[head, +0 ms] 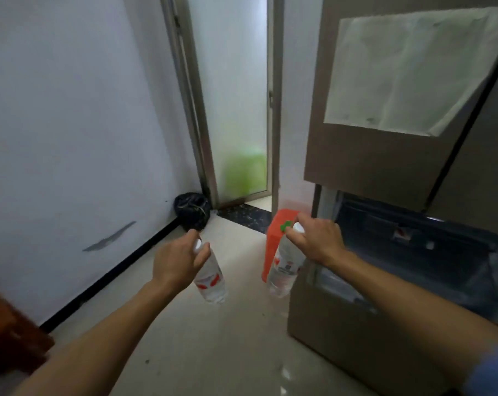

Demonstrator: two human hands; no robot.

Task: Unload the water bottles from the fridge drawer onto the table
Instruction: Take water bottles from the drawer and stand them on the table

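Head camera view, looking down at two outstretched bare arms. The left hand (177, 261) is wrapped around the neck of a clear water bottle (210, 277), fingers closed just under its white cap, so the bottle hangs below the hand, tilted, above the pale floor (213, 347). The right hand (317, 241) grips a second water bottle (285, 270) the same way, by the neck near its white cap; this one hangs beside the front corner of the open fridge drawer (413, 252). Both bottles carry red and white labels. Behind the right-hand bottle stands an orange stool (272, 238). The brown fridge (370, 155) rises on the right, with a pale sheet (413, 72) stuck to its door. Farther back sit a black bag (192, 210) in the corner and a frosted glass door (236, 95). A dark wooden edge (10, 332), blurred, shows at lower left.
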